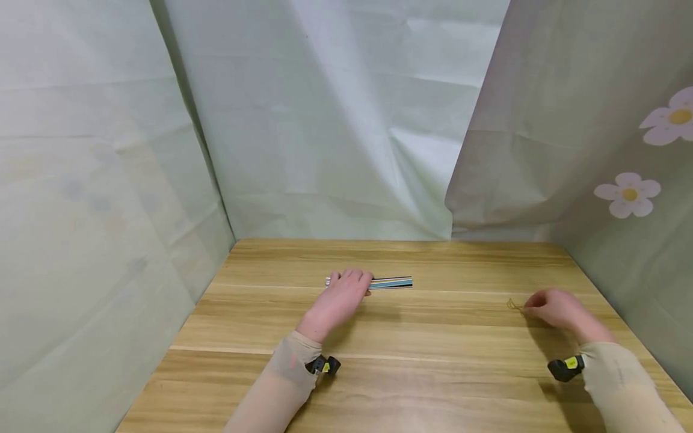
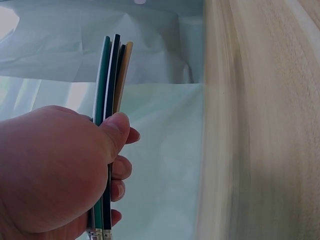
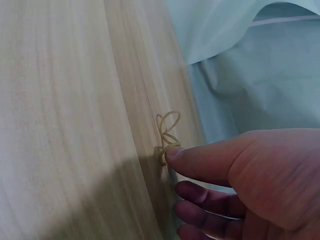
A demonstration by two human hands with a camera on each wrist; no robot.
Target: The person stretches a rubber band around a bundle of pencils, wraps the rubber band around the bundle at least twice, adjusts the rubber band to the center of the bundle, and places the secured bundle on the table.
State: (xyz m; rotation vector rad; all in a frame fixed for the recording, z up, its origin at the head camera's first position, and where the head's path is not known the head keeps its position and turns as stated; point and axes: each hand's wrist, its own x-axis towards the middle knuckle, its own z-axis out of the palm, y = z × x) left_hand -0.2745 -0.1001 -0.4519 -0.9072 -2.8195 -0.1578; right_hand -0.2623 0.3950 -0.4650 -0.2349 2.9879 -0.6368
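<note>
A bundle of several thin pencil-like sticks (image 1: 392,282) in teal, dark blue and tan lies on the wooden table (image 1: 433,355) at mid-depth. My left hand (image 1: 346,294) grips it near its silver-tipped end. In the left wrist view the thumb and curled fingers of that left hand (image 2: 60,175) wrap the sticks (image 2: 110,75). A small yellowish rubber band (image 1: 513,305), twisted into loops, lies on the table at the right. My right hand (image 1: 552,307) is beside it. In the right wrist view one straight fingertip (image 3: 172,152) presses on the band's (image 3: 167,127) near end, and the other fingers curl clear of it.
Pale green cloth (image 1: 335,120) hangs behind and to the left of the table. A grey-green cloth with white flowers (image 1: 628,195) hangs along the right side. Bare wood lies between the two hands. Each wrist carries a small black and yellow camera.
</note>
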